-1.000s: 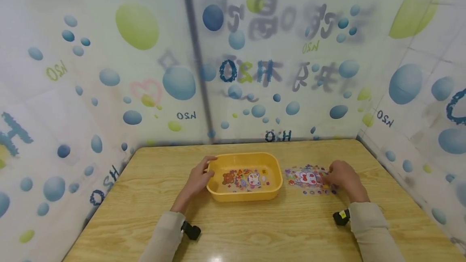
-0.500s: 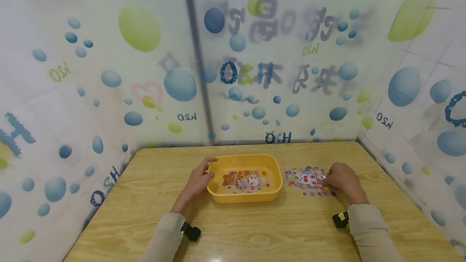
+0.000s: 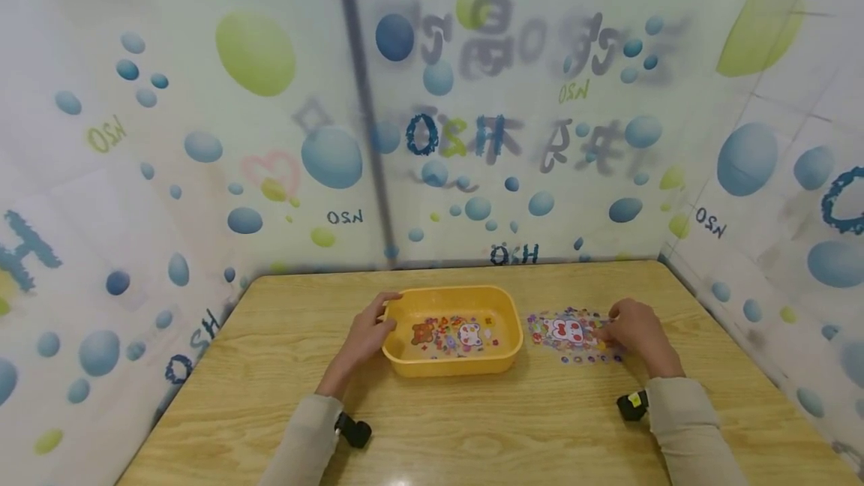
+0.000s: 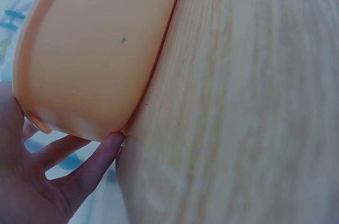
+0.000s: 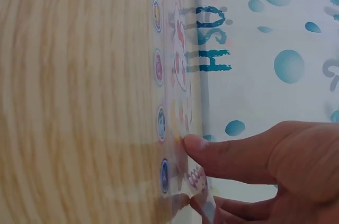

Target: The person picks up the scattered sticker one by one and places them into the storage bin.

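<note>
A yellow plastic basin [image 3: 452, 368] stands on the table, with a printed bear, a white animal face and small flowers [image 3: 466, 334] on its bottom; I cannot tell whether these lie loose. My left hand [image 3: 367, 330] grips its left end, thumb over the rim and fingers along the outer wall [image 4: 95, 60]. Right of the basin lies a clear sticker sheet [image 3: 567, 332] with a white rabbit face and many small colourful stickers. My right hand [image 3: 636, 328] pinches this sheet's right end between thumb and fingers. In the right wrist view, that end curls up off the table.
The wood-grain table [image 3: 432, 426] meets a patterned curtain [image 3: 472, 193] at the back. More curtain hangs on both sides. Each wrist wears a small black camera [image 3: 354, 430] below a beige sleeve.
Both hands stay nearly in place. The sheet's right end shifts slightly under my right fingers, and an orange patch seen there half a second ago no longer shows.
</note>
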`<state>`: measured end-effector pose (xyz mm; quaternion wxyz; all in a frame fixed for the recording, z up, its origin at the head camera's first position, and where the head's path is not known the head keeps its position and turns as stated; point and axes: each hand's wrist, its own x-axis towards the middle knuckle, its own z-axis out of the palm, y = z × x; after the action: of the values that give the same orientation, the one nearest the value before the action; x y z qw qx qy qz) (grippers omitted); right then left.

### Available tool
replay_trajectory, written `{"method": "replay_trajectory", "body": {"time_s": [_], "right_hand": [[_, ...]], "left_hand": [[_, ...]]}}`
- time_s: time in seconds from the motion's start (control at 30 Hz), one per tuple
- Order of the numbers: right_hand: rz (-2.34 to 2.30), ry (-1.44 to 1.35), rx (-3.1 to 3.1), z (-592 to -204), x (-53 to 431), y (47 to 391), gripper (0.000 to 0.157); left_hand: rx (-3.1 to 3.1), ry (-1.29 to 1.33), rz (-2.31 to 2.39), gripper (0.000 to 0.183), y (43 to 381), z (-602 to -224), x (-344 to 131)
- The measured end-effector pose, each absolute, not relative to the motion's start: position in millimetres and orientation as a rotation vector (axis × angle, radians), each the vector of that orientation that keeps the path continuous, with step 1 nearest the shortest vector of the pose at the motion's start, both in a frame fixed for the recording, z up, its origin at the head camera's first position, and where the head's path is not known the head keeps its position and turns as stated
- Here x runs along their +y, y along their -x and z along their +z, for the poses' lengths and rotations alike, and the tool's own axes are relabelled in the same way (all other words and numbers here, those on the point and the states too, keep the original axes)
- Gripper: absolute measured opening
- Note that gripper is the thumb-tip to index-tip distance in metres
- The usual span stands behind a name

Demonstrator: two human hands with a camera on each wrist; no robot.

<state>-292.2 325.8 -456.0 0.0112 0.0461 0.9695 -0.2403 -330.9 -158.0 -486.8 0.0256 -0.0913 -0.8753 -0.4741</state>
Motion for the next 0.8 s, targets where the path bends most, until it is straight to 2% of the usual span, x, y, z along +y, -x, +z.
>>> {"method": "replay_trajectory", "body": {"time_s": [0.2, 0.33, 0.6, 0.8], "right_hand": [[-0.87, -0.089, 3.052, -456, 330, 293, 0.035], [-1.01, -0.088, 2.996, -456, 333, 295, 0.027], [-1.048, -0.032, 2.967, -455, 339, 296, 0.026], [-1.164, -0.099, 2.865, -451, 341, 294, 0.032]], "left_hand": [[-2.7, 0.29, -1.464, 0.048, 331, -486, -159], [-2.699, 0.29, -1.471, 0.048, 332, -486, -159], [-2.699, 0.288, -1.479, 0.049, 332, -486, -158], [-2.705, 0.289, -1.467, 0.049, 332, -486, -158]]}}
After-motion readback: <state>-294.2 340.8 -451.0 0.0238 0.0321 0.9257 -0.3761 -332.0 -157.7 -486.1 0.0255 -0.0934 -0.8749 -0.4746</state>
